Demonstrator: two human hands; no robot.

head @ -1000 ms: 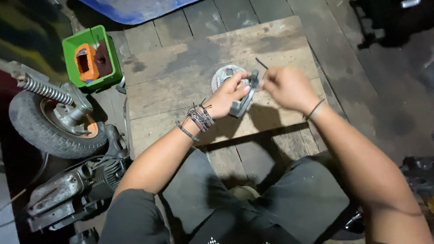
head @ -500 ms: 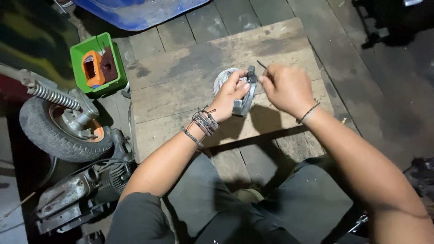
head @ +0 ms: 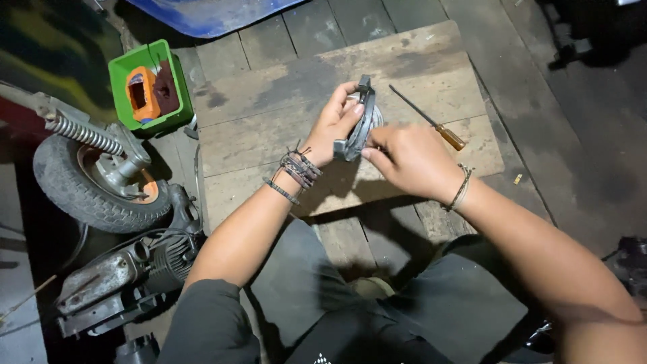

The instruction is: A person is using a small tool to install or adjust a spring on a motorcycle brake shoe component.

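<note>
Both forearms fwd, left hand fingers curled in grip, right hand pinching just beside.

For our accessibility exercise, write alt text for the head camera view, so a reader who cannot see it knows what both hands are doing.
Seen from above, a person's left hand and right hand together hold a round grey metal part tilted on edge over a worn wooden board. A screwdriver lies on the board beside them. To the left are a green box, a small wheel and an engine.

green box, orange-handled screwdriver, grey metal part.
</note>
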